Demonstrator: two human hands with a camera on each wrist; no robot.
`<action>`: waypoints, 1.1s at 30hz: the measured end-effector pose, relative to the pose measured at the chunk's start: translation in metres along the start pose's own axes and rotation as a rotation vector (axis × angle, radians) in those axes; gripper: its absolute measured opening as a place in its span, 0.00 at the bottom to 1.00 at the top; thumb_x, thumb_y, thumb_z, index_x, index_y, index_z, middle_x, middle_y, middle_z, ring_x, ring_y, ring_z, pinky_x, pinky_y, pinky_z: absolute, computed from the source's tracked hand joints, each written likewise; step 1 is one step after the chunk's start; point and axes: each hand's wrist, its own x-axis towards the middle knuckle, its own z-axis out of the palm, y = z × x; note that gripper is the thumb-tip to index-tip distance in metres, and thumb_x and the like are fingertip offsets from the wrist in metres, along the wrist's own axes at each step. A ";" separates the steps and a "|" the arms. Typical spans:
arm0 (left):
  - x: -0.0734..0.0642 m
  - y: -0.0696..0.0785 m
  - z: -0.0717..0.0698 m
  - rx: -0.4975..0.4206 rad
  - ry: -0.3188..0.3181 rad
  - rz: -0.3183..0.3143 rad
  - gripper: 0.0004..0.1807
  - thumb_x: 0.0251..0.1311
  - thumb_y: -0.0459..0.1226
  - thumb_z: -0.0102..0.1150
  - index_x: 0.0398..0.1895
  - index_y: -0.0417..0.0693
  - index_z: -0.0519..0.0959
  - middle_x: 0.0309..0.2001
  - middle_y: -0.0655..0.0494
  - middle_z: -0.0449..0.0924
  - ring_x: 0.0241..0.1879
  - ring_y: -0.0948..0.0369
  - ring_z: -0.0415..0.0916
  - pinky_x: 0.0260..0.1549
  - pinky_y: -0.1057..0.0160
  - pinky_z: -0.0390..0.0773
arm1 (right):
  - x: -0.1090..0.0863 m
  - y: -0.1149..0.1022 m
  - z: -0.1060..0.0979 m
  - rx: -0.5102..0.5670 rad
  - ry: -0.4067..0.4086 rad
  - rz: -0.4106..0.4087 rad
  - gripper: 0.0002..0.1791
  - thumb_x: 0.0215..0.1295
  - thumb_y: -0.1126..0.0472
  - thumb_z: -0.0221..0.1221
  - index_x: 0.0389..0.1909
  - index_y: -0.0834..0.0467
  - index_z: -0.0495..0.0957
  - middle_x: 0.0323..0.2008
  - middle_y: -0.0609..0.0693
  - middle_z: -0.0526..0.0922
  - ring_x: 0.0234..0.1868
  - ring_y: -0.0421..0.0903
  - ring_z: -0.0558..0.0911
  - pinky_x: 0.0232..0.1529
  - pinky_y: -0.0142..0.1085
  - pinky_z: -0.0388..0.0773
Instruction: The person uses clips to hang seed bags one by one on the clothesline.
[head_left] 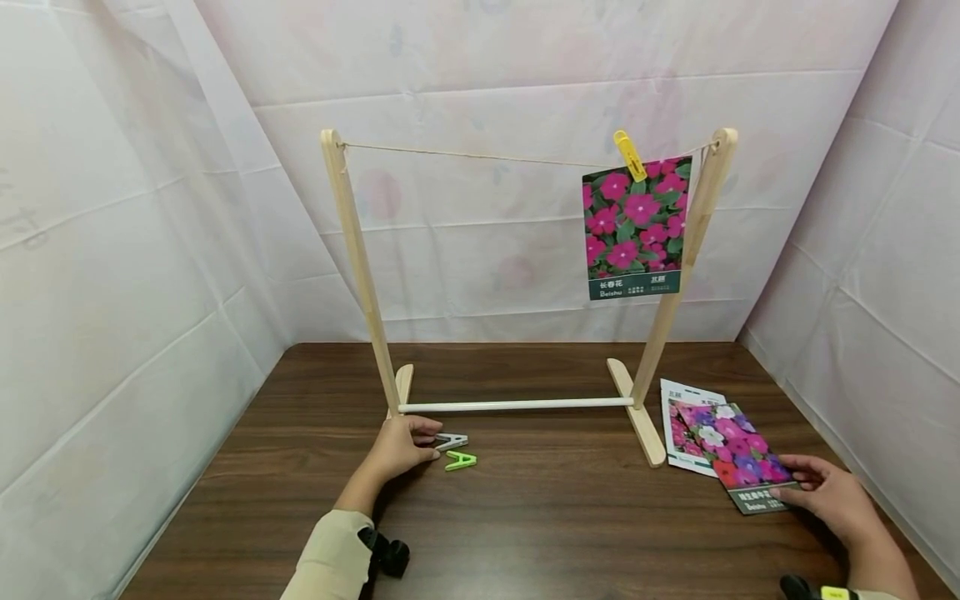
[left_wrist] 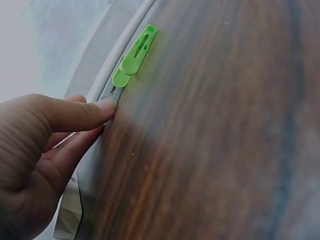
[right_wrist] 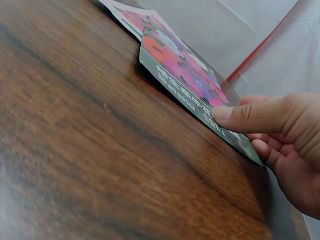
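Observation:
My left hand (head_left: 401,448) pinches the near end of a grey clothespin (head_left: 453,442) on the dark wooden table. In the left wrist view, thumb and fingertips meet at the clothespin's end, and much of it is hidden behind a green clothespin (left_wrist: 137,57). That green one lies just nearer to me. At the right, my right hand (head_left: 836,497) grips the lower right corner of a seed packet (head_left: 742,450) printed with mixed pink, purple, red and white flowers, thumb on its face and fingers beneath. This packet overlaps a white-edged seed packet (head_left: 693,468) on the table.
A wooden rack stands at the back, with a left post (head_left: 360,267), a right post (head_left: 708,196), a white lower bar (head_left: 517,406) and a string (head_left: 465,155). A yellow clothespin (head_left: 628,155) holds a magenta-flowered seed packet (head_left: 636,229) on the string, near the right post.

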 end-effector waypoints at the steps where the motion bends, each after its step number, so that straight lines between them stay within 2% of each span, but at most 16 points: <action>1: 0.000 0.000 0.000 0.003 0.000 0.000 0.20 0.43 0.21 0.73 0.44 0.31 0.83 0.43 0.39 0.84 0.41 0.50 0.84 0.38 0.65 0.84 | 0.000 0.000 0.000 -0.003 -0.004 -0.002 0.45 0.44 0.49 0.77 0.55 0.76 0.72 0.47 0.70 0.78 0.35 0.41 0.73 0.28 0.27 0.71; 9: -0.001 0.002 -0.001 0.016 -0.001 -0.023 0.18 0.44 0.22 0.73 0.42 0.34 0.84 0.42 0.42 0.84 0.39 0.52 0.85 0.36 0.66 0.83 | 0.003 -0.005 0.002 -0.030 -0.009 -0.072 0.40 0.47 0.58 0.75 0.56 0.77 0.69 0.47 0.70 0.78 0.34 0.36 0.71 0.29 0.26 0.70; 15: -0.002 0.005 -0.003 0.005 0.006 -0.044 0.18 0.44 0.23 0.73 0.42 0.35 0.84 0.41 0.43 0.85 0.39 0.53 0.84 0.36 0.66 0.83 | 0.003 -0.011 -0.001 -0.026 -0.083 -0.031 0.44 0.49 0.58 0.74 0.59 0.80 0.65 0.42 0.67 0.78 0.36 0.44 0.72 0.29 0.27 0.70; 20: -0.004 0.007 -0.005 0.001 0.010 -0.053 0.18 0.46 0.22 0.72 0.43 0.35 0.84 0.42 0.43 0.84 0.41 0.52 0.84 0.37 0.66 0.83 | 0.002 -0.013 -0.001 -0.009 -0.106 -0.013 0.40 0.49 0.58 0.74 0.56 0.80 0.69 0.37 0.59 0.79 0.35 0.46 0.70 0.28 0.29 0.69; 27: -0.005 0.010 -0.007 -0.020 0.008 -0.057 0.17 0.48 0.23 0.72 0.44 0.35 0.84 0.43 0.43 0.84 0.42 0.51 0.84 0.38 0.65 0.83 | 0.000 -0.011 0.000 0.024 -0.080 -0.012 0.39 0.50 0.58 0.74 0.55 0.80 0.70 0.41 0.62 0.80 0.34 0.40 0.70 0.29 0.27 0.71; 33: -0.005 0.009 -0.009 -0.055 0.009 -0.059 0.17 0.48 0.23 0.72 0.44 0.34 0.84 0.44 0.42 0.84 0.42 0.50 0.83 0.39 0.65 0.83 | -0.001 -0.007 0.003 0.056 -0.029 -0.022 0.37 0.51 0.61 0.74 0.55 0.79 0.69 0.39 0.59 0.79 0.33 0.35 0.70 0.28 0.28 0.72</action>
